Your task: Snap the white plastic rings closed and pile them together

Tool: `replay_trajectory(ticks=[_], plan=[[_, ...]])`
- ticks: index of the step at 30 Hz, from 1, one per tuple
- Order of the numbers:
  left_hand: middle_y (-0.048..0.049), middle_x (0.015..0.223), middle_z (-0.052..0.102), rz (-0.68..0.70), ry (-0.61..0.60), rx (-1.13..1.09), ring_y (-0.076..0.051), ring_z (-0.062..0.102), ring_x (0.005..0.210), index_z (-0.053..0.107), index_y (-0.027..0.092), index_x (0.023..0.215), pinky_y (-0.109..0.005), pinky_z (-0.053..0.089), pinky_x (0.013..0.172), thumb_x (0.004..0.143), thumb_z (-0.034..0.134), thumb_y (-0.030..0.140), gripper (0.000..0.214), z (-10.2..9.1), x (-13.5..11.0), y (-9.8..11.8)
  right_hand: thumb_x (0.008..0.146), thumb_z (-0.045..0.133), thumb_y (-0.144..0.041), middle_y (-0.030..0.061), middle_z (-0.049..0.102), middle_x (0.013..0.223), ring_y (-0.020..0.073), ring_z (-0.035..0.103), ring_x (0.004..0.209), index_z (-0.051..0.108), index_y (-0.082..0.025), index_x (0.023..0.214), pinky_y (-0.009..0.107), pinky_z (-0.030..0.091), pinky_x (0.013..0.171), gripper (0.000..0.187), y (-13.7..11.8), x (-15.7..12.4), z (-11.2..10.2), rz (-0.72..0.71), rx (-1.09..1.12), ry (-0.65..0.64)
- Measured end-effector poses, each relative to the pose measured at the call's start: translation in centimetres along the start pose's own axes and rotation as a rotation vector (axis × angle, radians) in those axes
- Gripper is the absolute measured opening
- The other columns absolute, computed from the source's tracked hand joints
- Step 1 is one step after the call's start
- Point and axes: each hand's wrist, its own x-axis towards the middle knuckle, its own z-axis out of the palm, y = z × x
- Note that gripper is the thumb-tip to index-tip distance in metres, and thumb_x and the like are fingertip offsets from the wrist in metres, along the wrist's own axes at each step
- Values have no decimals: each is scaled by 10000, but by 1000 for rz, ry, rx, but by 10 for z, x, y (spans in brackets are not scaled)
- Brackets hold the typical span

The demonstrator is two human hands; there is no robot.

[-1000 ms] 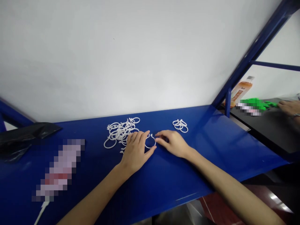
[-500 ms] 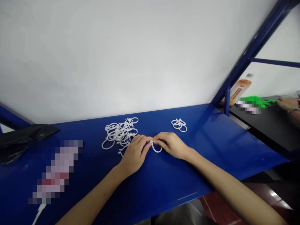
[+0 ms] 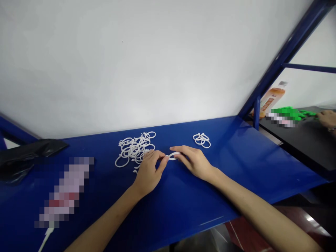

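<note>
A slim white ring [image 3: 172, 154] is held just above the blue tabletop [image 3: 189, 206], between my two hands. The thumb and forefinger of my left hand [image 3: 149, 171] pinch its left end. My right hand [image 3: 195, 161] has its fingers closed on the ring's right side, with the forefinger reaching over the top; its fingertips partly cover the ring. Beyond my left hand lies a tangled pile of similar white rings [image 3: 131, 151], many with small knobby ends, partly hidden by that hand. A smaller group of white rings [image 3: 206, 144] rests farther back, to the right.
On the left are a black plastic bag [image 3: 49, 148] and a blurred-out flat object [image 3: 65, 189] with a white cable [image 3: 46, 238]. A blue frame post [image 3: 283, 61] stands at right. Past it, a bottle [image 3: 271, 101], green items [image 3: 288, 112] and another person's hand [image 3: 328, 118] are at a black table.
The ring has turned from hanging below my fingertips to lying nearly level between my hands. My right fingers have shifted from its knobby joint to its right side.
</note>
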Motion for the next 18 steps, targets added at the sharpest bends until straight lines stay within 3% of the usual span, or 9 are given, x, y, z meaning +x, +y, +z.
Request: replay_trajectory(ticks=[5,11,15,18], plan=[[6,796,629,95,-41,-83,-169,588,782,566,217,851,-319,483,757,983,508,394,228,-3,-2,0,1027,457,-317,35,742,916,107,676,648,664,-207,1174,231,554,680,276,-4,0,0,95,111,57],[-3,844,659,136,14,-47,-168,621,820,573,217,914,-325,500,798,986,518,310,130,0,-4,-5,986,547,-306,44,737,940,138,679,763,682,-189,995,241,527,696,179,-2,4,1,114,33,37],[2,904,694,180,52,-5,-165,639,862,587,223,1062,-347,491,867,996,488,226,118,2,-4,-9,1008,505,-273,50,726,956,148,672,811,667,-181,1037,265,520,757,189,2,4,2,41,6,-91],[1,942,711,226,51,33,-171,637,871,599,226,1033,-369,473,897,990,495,198,116,2,-4,-10,1028,460,-262,67,721,980,153,660,823,667,-174,1066,272,514,772,229,2,2,3,-48,-20,-125]])
